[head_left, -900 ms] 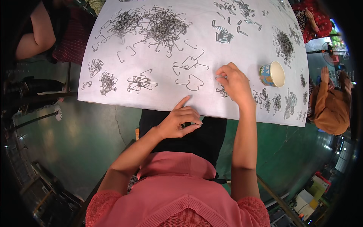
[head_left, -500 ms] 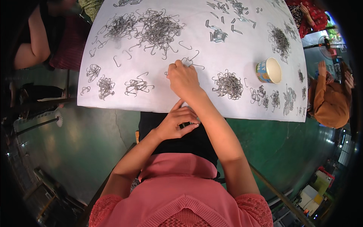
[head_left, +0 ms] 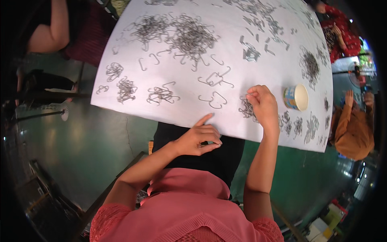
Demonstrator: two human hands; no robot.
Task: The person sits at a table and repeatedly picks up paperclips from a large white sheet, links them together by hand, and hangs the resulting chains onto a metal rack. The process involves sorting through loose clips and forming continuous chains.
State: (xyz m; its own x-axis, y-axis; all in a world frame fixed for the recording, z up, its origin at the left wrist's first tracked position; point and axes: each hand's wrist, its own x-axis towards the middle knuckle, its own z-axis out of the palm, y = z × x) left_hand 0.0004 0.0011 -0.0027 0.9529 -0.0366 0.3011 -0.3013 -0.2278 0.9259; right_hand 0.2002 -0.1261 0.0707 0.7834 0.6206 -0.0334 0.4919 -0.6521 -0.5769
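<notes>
White-covered tabletop (head_left: pixel 183 113), green floor (head_left: pixel 105 157) below. Bent wire hooks (head_left: pixel 246 109) heaped beside and partly behind the right hand (head_left: pixel 261 103): likely light, stiff, smooth, prone to snag; best pinched mid-shank, clear of the bent ends. Right fingertips drawn together; left hand (head_left: pixel 201 139) loosely curled at the near edge. Blur: cannot tell whether either grips anything. Paper cup (head_left: pixel 290 99) upright to the right, no contents made out.

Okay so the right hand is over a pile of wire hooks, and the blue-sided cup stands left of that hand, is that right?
Not quite: the head view shows the blue-sided cup standing to the right of the right hand, not the left. The right hand is indeed over a pile of wire hooks.
</notes>
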